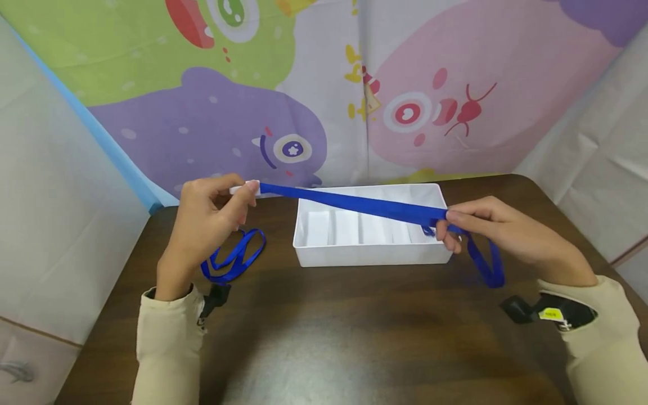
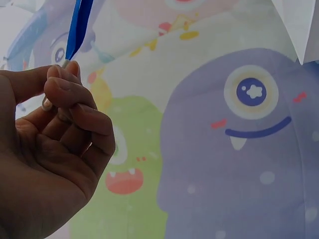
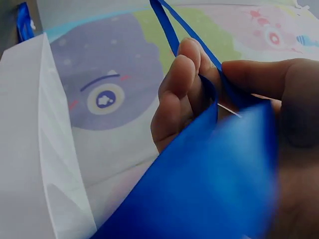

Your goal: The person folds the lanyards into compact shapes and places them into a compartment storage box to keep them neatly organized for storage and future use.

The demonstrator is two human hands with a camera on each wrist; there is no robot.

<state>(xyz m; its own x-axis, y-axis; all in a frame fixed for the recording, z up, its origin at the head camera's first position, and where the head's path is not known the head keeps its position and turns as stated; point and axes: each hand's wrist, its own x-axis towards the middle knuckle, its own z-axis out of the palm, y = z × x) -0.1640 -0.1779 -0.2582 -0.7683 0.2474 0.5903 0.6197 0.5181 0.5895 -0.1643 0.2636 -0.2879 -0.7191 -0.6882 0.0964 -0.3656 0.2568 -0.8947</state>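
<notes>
A blue ribbon lanyard [image 1: 354, 203] is stretched between both hands, above a white compartment box [image 1: 374, 255]. My left hand [image 1: 202, 216] pinches its white end piece [image 1: 253, 188] between thumb and fingers. At the other side, my right hand [image 1: 506, 230] pinches the doubled ribbon, and a loose loop [image 1: 493, 270] hangs below that hand. In the left wrist view, the blue ribbon [image 2: 79, 30] rises from the fingertips. Close to the right wrist camera, the hanging ribbon [image 3: 199, 169] looks large and blurred, covering part of the hand.
Another blue lanyard [image 1: 235, 259] lies coiled on the brown table [image 1: 324, 337], left of the box. Something small and blue [image 1: 428, 231] shows in the box's right part. A cartoon-printed cloth [image 1: 329, 84] hangs behind, with pale panels [image 1: 40, 197] at the sides.
</notes>
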